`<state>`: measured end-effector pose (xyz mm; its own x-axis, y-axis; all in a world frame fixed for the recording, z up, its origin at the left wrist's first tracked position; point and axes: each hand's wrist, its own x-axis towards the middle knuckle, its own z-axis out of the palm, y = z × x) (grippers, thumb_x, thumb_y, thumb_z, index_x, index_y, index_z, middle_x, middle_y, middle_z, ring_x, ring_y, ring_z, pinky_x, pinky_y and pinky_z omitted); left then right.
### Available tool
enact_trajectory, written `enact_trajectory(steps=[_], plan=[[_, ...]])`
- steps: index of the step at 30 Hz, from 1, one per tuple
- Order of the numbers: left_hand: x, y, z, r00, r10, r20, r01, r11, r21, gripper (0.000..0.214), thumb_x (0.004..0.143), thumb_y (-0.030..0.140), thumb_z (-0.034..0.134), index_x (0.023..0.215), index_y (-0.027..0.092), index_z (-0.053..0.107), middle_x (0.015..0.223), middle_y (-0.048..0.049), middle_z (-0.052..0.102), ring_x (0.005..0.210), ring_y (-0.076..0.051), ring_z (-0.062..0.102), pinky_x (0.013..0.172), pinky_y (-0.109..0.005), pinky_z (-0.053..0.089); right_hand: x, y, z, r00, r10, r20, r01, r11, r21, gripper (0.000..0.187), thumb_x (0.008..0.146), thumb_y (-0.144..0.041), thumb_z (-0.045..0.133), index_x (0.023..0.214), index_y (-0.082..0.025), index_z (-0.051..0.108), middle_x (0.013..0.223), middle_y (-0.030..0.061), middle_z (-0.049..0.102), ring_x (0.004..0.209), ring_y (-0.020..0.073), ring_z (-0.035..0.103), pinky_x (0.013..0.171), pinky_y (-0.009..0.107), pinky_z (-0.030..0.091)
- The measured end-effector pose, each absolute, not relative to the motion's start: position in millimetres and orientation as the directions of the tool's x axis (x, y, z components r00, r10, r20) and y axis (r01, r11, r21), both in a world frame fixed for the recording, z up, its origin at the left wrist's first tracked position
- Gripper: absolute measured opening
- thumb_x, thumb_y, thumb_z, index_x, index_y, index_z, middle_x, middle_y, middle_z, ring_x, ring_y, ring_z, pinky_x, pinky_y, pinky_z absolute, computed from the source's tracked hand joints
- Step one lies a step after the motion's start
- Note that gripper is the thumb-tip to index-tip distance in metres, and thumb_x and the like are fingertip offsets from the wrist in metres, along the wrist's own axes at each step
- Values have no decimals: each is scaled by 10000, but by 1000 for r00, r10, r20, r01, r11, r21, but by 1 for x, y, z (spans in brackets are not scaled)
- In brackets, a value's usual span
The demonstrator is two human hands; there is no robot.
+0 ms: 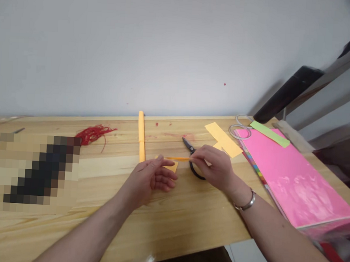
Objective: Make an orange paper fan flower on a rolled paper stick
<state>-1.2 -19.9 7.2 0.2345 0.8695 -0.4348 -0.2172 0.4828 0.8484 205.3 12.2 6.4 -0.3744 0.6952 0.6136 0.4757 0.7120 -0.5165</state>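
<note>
A thin orange strip (179, 158) spans the gap between two bare hands above a wooden counter (104, 225), its right end beside the black scissors (192, 149). The right hand (211, 165), partly over the scissors' handles, pinches that end between thumb and fingertips; the left hand (156, 175), to the scissors' left, is loosely curled with thumb and fingers parted. Whether the strip's other end touches the left thumb is hard to tell at this size. So slim a piece could crease or tear if tugged sharply, or swing loose if only one end is gripped. The scissors pose another risk: they lie directly under the right hand, where a low sweep could knock them or catch the strip on a blade. A small orange piece (175, 167), left of the scissors and partly behind the left fingers, could be dragged or bent by a careless brush.
</note>
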Motion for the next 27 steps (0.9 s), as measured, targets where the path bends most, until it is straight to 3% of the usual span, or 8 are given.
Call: enact_trajectory(steps=[3, 5, 12, 15, 18, 22, 27], plan=[[-1, -18, 7, 273, 832, -482, -319, 551, 771, 384, 814, 463, 509, 897, 113, 645, 702, -107, 712, 587, -171, 665, 491, -244, 504, 205, 10, 4, -507, 501, 701, 451, 848, -279, 94, 843, -178, 535, 832, -200, 626, 762, 44, 631, 716, 140, 554, 662, 278, 434], [0, -19, 7, 262, 843, -470, -337, 536, 774, 304, 795, 384, 572, 912, 113, 647, 729, -107, 721, 611, -165, 672, 513, -233, 512, 205, 10, 3, -564, 432, 704, 456, 874, -172, 97, 841, -175, 544, 853, -218, 630, 768, 35, 627, 718, 140, 544, 655, 285, 421], [0, -19, 3, 191, 904, -382, -330, 425, 843, 230, 684, 191, 703, 896, 135, 635, 717, -46, 722, 654, -166, 688, 577, -247, 548, 206, 10, 2, -609, 396, 687, 470, 878, -89, 100, 823, -183, 578, 902, -229, 620, 792, 25, 618, 730, 139, 532, 646, 285, 413], [0, -19, 3, 150, 923, -355, -328, 385, 863, 211, 678, 192, 707, 865, 136, 628, 694, -29, 715, 643, -166, 689, 596, -261, 558, 204, 9, 3, -584, 424, 692, 442, 881, -167, 133, 801, -250, 610, 922, -195, 612, 813, 56, 619, 740, 154, 541, 664, 297, 437], [0, -19, 4, 117, 935, -335, -291, 355, 888, 201, 683, 204, 705, 852, 136, 621, 691, -25, 714, 644, -163, 689, 607, -265, 561, 201, 6, 5, -513, 558, 652, 406, 827, -389, 215, 778, -282, 628, 938, -143, 593, 846, 95, 624, 772, 167, 563, 697, 297, 464], [2, -20, 4, 88, 947, -308, -233, 320, 918, 203, 678, 227, 708, 834, 134, 617, 675, -23, 714, 643, -164, 688, 610, -268, 562, 195, 2, 7, -455, 758, 468, 397, 642, -655, 143, 797, -283, 594, 845, -149, 585, 775, 60, 630, 682, 135, 563, 644, 258, 465], [5, -23, 6, 76, 957, -281, -163, 290, 943, 205, 684, 249, 700, 833, 139, 613, 678, -27, 718, 648, -168, 688, 615, -276, 562, 189, 1, 4, -425, 832, 355, 359, 515, -778, 95, 781, -250, 602, 756, -162, 578, 670, 11, 622, 591, 103, 530, 554, 209, 433]])
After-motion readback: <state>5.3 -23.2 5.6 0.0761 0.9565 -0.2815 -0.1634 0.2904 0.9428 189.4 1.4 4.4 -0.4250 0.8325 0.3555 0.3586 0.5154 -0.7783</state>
